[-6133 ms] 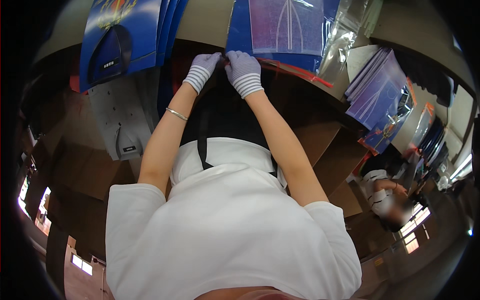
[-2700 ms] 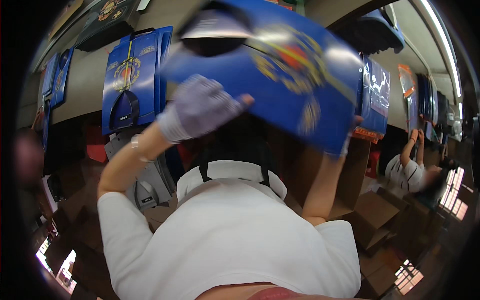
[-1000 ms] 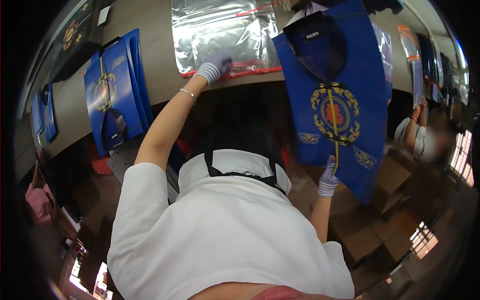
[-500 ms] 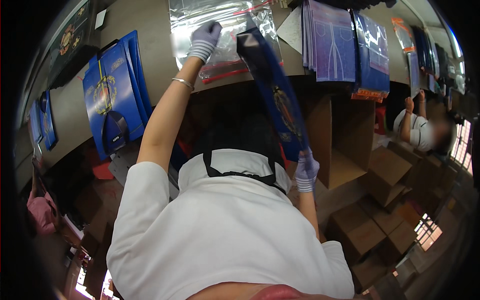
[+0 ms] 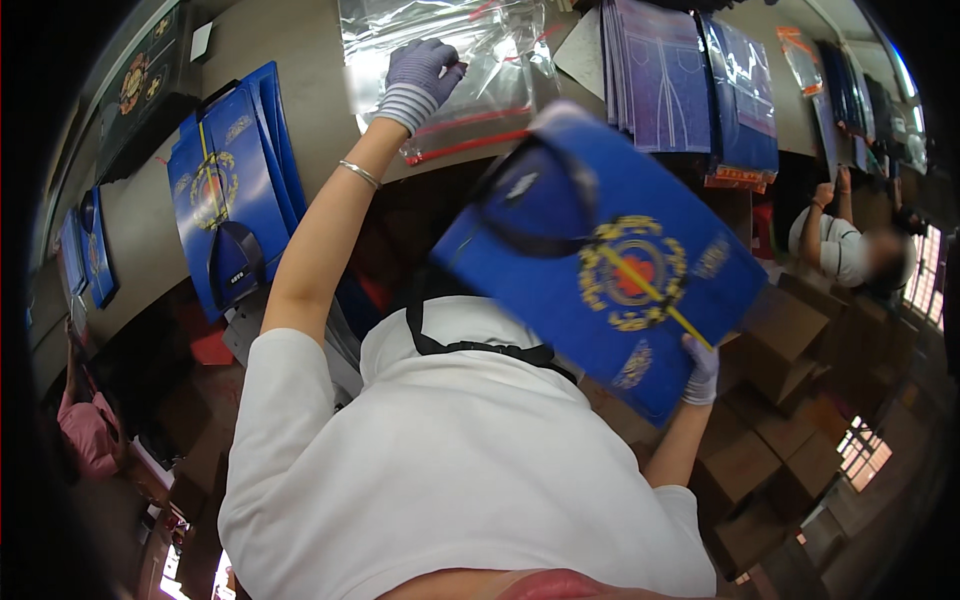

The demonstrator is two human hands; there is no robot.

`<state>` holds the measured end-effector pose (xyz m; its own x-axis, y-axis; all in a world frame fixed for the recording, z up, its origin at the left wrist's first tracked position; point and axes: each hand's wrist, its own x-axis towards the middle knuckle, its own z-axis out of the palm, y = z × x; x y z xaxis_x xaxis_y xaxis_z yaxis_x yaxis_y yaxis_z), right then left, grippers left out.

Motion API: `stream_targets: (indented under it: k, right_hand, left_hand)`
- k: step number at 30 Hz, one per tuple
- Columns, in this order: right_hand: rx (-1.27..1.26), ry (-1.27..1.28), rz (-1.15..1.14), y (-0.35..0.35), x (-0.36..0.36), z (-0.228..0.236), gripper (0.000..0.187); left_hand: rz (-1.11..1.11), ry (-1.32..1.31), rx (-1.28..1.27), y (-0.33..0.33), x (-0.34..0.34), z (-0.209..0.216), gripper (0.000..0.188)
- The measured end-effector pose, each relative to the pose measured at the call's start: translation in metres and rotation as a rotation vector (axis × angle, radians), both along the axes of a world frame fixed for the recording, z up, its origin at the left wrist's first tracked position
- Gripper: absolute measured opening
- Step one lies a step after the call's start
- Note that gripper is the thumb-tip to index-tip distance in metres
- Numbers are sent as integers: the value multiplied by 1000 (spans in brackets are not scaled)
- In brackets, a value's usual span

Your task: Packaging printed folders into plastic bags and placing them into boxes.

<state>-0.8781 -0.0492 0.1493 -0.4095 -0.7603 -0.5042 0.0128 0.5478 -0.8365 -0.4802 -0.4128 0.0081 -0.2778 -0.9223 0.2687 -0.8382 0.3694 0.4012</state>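
A blue gift bag (image 5: 560, 290) with a gold ring emblem, a yellow ribbon and dark handles hangs tilted in front of me. My right hand (image 5: 703, 372), in a purple-grey glove with a striped cuff, grips it by its lower right edge. Over the clear plastic bags with red strips (image 5: 480, 105) on the table is my left hand (image 5: 420, 78), gloved alike, its fingers curled together. Whether any film is pinched in those fingers I cannot make out.
More blue gift bags (image 5: 235, 190) overhang the table edge at left, near a dark box (image 5: 150, 85). Denim-print bags (image 5: 660, 80) and wrapped blue packs (image 5: 742, 95) lie at right. Cardboard boxes (image 5: 740, 450) stand on the floor at right. Other people work at far right (image 5: 835, 240) and far left (image 5: 88, 430).
My right hand has moved right and down, and the gift bag has swung from edge-on to showing its broad face. My left hand stays over the plastic bags, slightly turned.
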Motion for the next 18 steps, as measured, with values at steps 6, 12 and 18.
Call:
stream_targets:
  k: [6,12,18]
  right_hand:
    - [-54,-159,143,-57,46,-69,28]
    - [-18,-392,22,-66,69,-88,33]
    - [-140,-197,-54,-38,64,-132,36]
  left_hand:
    - [-218,-201,26,4,-11,3,16]
    - [-174,-293,-10,22,-14,4,11]
    - [71,-95,-73,59,14,-26,12]
